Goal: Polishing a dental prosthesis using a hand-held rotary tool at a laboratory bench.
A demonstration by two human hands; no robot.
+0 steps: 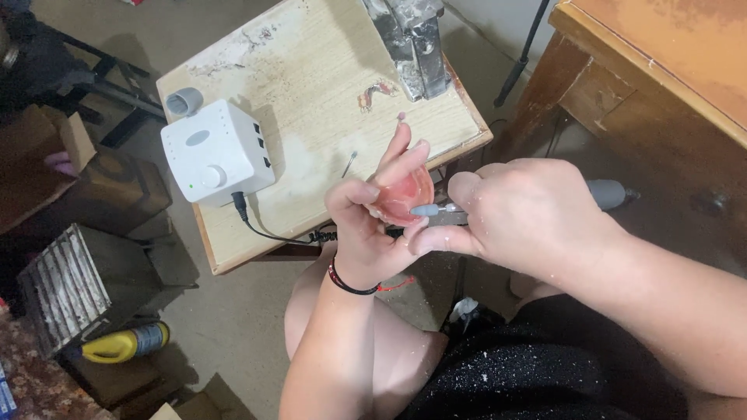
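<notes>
My left hand [377, 214] holds a pink denture plate [405, 194] upright between thumb and fingers, just off the front edge of a small wooden table [311, 70]. My right hand [521, 218] grips a grey rotary handpiece [611, 193]. Its pale cylindrical grinding tip [425, 210] touches the lower rim of the denture. A black and red cord bracelet sits on my left wrist. White dust speckles my right hand and my black clothing.
A white control box [214, 152] with a dial and a black cable stands on the table's left side. A thin bur [349, 163] and another pink denture piece [377, 93] lie on the tabletop. An orange wooden table [661, 54] is at right. Boxes and a yellow bottle [124, 342] are on the floor at left.
</notes>
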